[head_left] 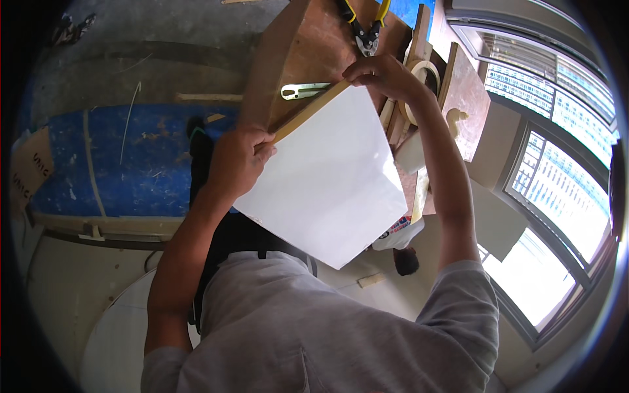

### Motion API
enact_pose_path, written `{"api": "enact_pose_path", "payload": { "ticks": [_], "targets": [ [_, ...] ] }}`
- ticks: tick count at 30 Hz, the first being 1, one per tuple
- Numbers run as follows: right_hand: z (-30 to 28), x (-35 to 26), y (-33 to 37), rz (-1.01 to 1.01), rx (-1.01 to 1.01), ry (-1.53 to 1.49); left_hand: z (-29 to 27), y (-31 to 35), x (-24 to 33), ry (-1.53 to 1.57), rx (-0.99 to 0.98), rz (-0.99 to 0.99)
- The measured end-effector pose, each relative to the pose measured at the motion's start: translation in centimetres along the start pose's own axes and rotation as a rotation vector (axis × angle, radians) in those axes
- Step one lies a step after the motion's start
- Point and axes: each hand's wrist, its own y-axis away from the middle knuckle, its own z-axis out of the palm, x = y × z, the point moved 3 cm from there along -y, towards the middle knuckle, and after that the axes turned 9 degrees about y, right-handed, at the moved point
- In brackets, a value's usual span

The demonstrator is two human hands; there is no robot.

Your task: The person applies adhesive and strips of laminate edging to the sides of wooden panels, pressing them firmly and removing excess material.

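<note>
A square white panel [327, 177] tilts in front of my body. Along its upper left edge runs a thin wooden strip [308, 118]; whether the two are joined I cannot tell. My left hand [246, 157] is closed on the strip's lower end and the panel's left corner. At the top corner my right hand [380, 75] pinches the other end. Just beyond the strip, a pale green utility knife [304, 90] lies on a brown wooden board [288, 56]. Snips with black and yellow handles [367, 39] rest farther off, beyond my right hand.
Wooden strips [419, 36] and a tape roll [426, 77] are at the right of the board. Blue sheeting [151, 164] spreads at the left. Another person [403, 245] shows partly beyond the panel's lower right. Bright windows [557, 177] line the right side.
</note>
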Motion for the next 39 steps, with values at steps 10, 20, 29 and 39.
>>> {"api": "enact_pose_path", "payload": {
  "ticks": [10,20,29,39],
  "targets": [
    [1.6,0.8,0.8,0.015,0.105,-0.225,-0.2,0.0,-0.2,0.095,0.020,0.007],
    [2.2,2.1,-0.3,-0.075,0.071,-0.354,-0.6,-0.9,0.0,0.116,0.027,-0.048],
    [2.7,1.1,-0.1,-0.058,0.204,-0.232,-1.1,-1.6,0.8,-0.089,0.062,-0.042],
    [1.6,1.1,-0.1,-0.129,0.154,-0.188,-1.1,-1.3,0.7,0.112,-0.007,-0.131]
  ]
}}
